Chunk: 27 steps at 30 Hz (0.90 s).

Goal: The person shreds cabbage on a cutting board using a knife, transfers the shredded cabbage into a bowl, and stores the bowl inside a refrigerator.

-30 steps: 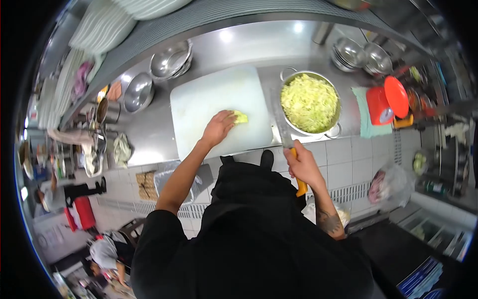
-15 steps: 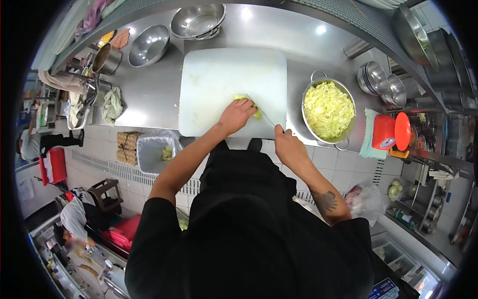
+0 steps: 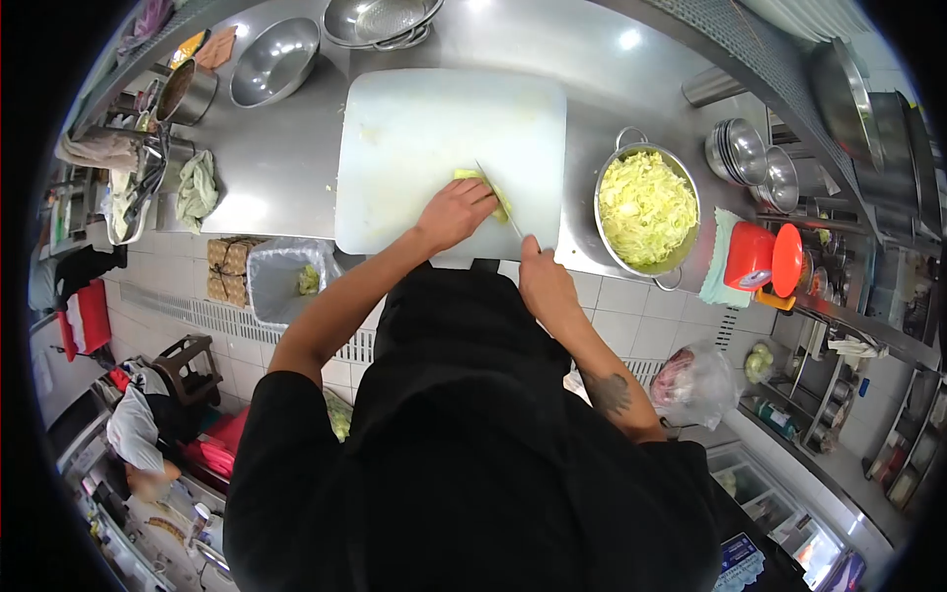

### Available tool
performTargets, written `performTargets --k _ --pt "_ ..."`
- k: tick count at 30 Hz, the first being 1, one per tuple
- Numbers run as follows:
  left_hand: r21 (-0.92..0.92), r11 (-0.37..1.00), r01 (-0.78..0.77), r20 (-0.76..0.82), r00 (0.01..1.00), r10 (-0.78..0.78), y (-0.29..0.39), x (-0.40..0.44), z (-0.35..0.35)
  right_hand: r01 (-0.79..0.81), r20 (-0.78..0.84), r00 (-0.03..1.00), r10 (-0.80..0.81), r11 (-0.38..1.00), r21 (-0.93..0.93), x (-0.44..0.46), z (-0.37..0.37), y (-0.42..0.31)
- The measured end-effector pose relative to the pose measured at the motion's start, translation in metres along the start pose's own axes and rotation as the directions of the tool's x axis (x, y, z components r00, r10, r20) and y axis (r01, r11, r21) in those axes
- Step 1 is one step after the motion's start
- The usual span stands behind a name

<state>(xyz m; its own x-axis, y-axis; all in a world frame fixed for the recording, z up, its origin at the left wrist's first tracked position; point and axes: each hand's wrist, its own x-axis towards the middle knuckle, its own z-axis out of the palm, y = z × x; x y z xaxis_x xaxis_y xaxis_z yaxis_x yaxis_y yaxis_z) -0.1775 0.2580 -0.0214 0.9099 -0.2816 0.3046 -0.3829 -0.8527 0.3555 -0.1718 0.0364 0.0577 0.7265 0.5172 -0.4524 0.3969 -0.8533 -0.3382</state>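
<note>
My left hand [image 3: 457,213], fingers curled, presses a small pale-green piece of cabbage [image 3: 468,175] against the white cutting board [image 3: 414,123]. Closed around a knife's handle is my right hand [image 3: 546,280], near the board's front edge. The knife [image 3: 515,229] points away from me at a slant, its blade beside my left fingertips and against the cabbage. Part of the cabbage is hidden under my fingers. To the right of the board, shredded cabbage [image 3: 646,205] fills a two-handled metal pan [image 3: 643,266].
Metal bowls [image 3: 276,64] and a colander [image 3: 380,22] stand at the back left. A grey-green cloth [image 3: 197,189] lies at left, with a lined bin [image 3: 288,281] below. At right are stacked bowls [image 3: 735,150] and a red scale [image 3: 752,255]. Another person [image 3: 138,434] is at lower left.
The whole view has shifted slightly, with the board now higher and farther left. My left hand still presses the cabbage, and more of a cut strip shows beside the blade.
</note>
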Motion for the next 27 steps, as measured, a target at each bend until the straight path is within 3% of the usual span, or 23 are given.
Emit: performTargets --k 3,10,12,15,17,20,25,27 --pt "-0.003 1.0 0.005 0.001 1.0 -0.005 -0.001 -0.001 -0.001 0.055 -0.067 0.996 -0.053 0.998 0.027 0.024 0.013 -0.002" --pt "-0.01 0.999 -0.039 0.068 0.997 0.04 -0.01 -0.01 -0.002 0.042 -0.018 0.999 -0.042 0.999 0.024 0.006 0.012 -0.007" --pt "-0.014 0.999 -0.045 0.035 0.998 0.046 -0.014 -0.005 0.0 0.084 -0.104 0.991 -0.081 0.996 0.026 0.027 0.019 -0.011" --pt "-0.038 0.997 -0.068 0.014 0.998 0.068 -0.012 -0.008 -0.004 0.083 -0.097 0.992 -0.083 0.997 -0.007 0.024 0.008 -0.016" --pt "-0.08 0.997 0.002 0.118 0.993 0.007 -0.011 -0.005 -0.008 0.074 -0.079 0.994 -0.074 0.997 -0.004 0.017 0.005 -0.017" --pt "-0.043 0.997 -0.06 0.018 0.998 0.061 -0.016 -0.011 0.001 0.079 -0.075 0.994 -0.077 0.997 0.019 0.025 0.021 -0.014" --pt "-0.103 0.992 -0.079 0.067 0.994 0.086 -0.025 -0.01 -0.005 0.108 -0.11 0.988 -0.109 0.994 -0.01 0.033 0.003 -0.022" --pt "-0.129 0.99 -0.054 0.092 0.994 0.066 -0.024 -0.014 -0.002 0.047 -0.038 0.998 -0.045 0.997 0.059 0.022 0.009 -0.021"
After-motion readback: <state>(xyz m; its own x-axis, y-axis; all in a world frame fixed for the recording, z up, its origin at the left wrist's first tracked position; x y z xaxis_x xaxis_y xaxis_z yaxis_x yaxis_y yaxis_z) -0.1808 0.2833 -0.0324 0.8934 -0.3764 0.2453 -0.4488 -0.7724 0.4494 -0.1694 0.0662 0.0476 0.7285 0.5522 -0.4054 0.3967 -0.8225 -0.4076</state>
